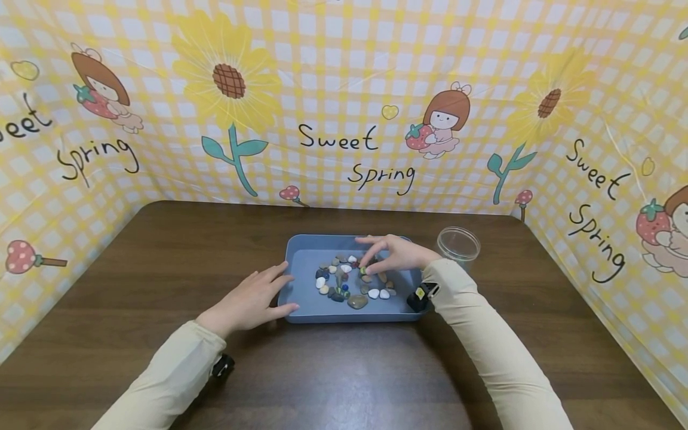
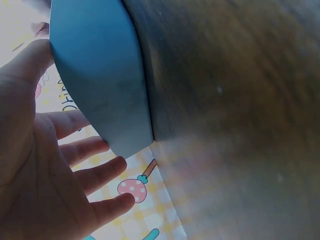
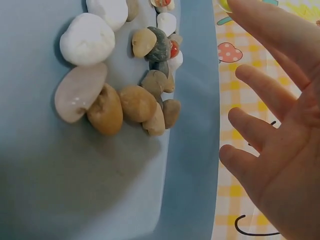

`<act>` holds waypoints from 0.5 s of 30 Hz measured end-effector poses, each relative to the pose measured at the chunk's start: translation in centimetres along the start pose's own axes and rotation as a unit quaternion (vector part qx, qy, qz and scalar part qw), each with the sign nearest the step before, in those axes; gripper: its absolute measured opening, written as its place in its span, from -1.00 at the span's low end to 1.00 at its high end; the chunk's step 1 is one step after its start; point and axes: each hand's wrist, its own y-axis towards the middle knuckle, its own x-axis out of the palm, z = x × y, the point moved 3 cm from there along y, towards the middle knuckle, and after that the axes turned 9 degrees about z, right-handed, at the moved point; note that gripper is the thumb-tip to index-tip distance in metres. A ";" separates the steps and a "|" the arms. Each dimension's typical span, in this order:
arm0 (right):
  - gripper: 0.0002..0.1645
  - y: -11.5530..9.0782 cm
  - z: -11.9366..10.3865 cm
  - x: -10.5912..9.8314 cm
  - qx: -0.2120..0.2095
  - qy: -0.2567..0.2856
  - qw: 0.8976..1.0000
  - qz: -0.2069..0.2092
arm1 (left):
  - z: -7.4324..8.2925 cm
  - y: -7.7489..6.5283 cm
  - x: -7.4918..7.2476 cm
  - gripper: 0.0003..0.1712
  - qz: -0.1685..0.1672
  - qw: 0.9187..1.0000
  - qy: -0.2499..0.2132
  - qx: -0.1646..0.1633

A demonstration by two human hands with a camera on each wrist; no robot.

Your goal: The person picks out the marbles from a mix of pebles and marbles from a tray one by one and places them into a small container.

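Note:
A blue tray (image 1: 301, 307) holds pebbles (image 1: 357, 302) laid in a ring-like outline, with a few marbles (image 1: 345, 288) among them. Over the upper part of this ring, my right hand (image 1: 402, 254) pinches a yellow-green marble (image 3: 225, 5) between thumb and index finger, the other fingers spread. Only part of that marble shows at the top edge of the right wrist view. My left hand (image 1: 248, 300) rests at the tray's left end, fingers spread, thumb and fingertips by its rim. White and brown pebbles (image 3: 137, 103) appear close up in the right wrist view.
A clear round container (image 1: 458, 243) stands on the brown table (image 1: 226, 239) behind the right forearm, just right of the tray. Yellow checked cloth (image 1: 344, 71) with printed flowers and figures walls the table at the back and sides.

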 end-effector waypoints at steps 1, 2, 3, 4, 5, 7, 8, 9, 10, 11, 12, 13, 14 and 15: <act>-0.78 -0.1 0.0 -0.1 -0.002 0.001 1.000 0.001 | 0.0 0.0 0.0 -0.24 0.001 1.000 0.000 0.000; -0.78 -0.1 0.0 -0.2 -0.004 0.000 1.000 0.003 | 0.0 0.0 0.0 -0.24 0.001 1.000 0.000 0.001; -0.79 -0.2 0.0 -0.2 -0.006 0.000 1.000 0.004 | 0.0 0.0 0.0 -0.24 0.002 1.000 0.001 0.001; -0.80 -0.3 -0.1 -0.3 -0.006 0.001 1.000 0.006 | 0.0 0.0 0.0 -0.24 0.002 1.000 0.001 0.002; -0.80 -0.4 -0.1 -0.4 -0.007 0.001 1.000 0.007 | 0.0 0.0 -0.1 -0.24 0.002 1.000 0.001 0.001; -0.81 -0.6 -0.2 -0.5 -0.008 0.002 1.000 0.010 | 0.1 0.0 -0.1 -0.24 0.002 1.000 0.000 0.001; -0.82 -0.7 -0.2 -0.6 -0.008 0.002 1.000 0.012 | 0.1 0.0 -0.1 -0.24 0.001 1.000 0.000 0.001; -0.82 -0.7 -0.1 -0.7 -0.006 0.002 1.000 0.014 | 0.1 0.0 -0.1 -0.24 0.001 1.000 0.000 0.001; -0.82 -0.8 -0.1 -0.8 -0.004 0.002 1.000 0.016 | 0.1 0.0 -0.2 -0.25 0.001 1.000 -0.001 0.000; -0.82 -0.9 -0.1 -0.9 -0.002 0.002 1.000 0.018 | 0.1 0.0 -0.2 -0.25 0.001 1.000 -0.001 0.000; -0.82 -1.0 0.0 -1.0 0.000 0.003 1.000 0.021 | 0.1 0.0 -0.1 -0.25 0.001 1.000 0.000 0.000; -0.81 -1.1 0.0 -1.1 0.000 0.005 1.000 0.024 | 0.1 0.0 -0.1 -0.25 0.001 1.000 0.001 0.000; -0.80 -1.2 0.0 -1.2 0.003 0.006 1.000 0.027 | 0.1 0.0 -0.1 -0.25 0.001 1.000 0.001 -0.001; -0.78 -1.3 0.0 -1.4 0.005 0.009 0.999 0.031 | 0.1 0.0 -0.1 -0.25 0.000 1.000 0.002 -0.001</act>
